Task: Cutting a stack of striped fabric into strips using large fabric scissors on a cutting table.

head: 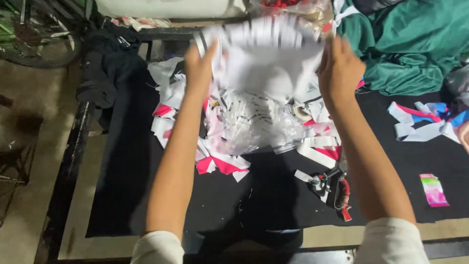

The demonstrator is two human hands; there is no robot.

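Observation:
Both of my hands are raised over the black table cover (pixel 273 195), holding a blurred white piece of fabric or paper with dark stripes (pixel 266 58) between them. My left hand (pixel 199 66) grips its left edge and my right hand (pixel 339 71) grips its right edge. Below the held piece lies a heap of white, pink and red strips (pixel 220 156) mixed with crumpled clear plastic (pixel 256 127). A roll of tape (pixel 301 112) rests in the heap near my right forearm.
Red-handled scissors (pixel 337 190) lie at the front right. A small pink and green label (pixel 433 189) sits further right, with white, pink and blue strips (pixel 422 122) behind it. Green cloth (pixel 415 44) is piled at the back right, dark cloth (pixel 105 73) at the left.

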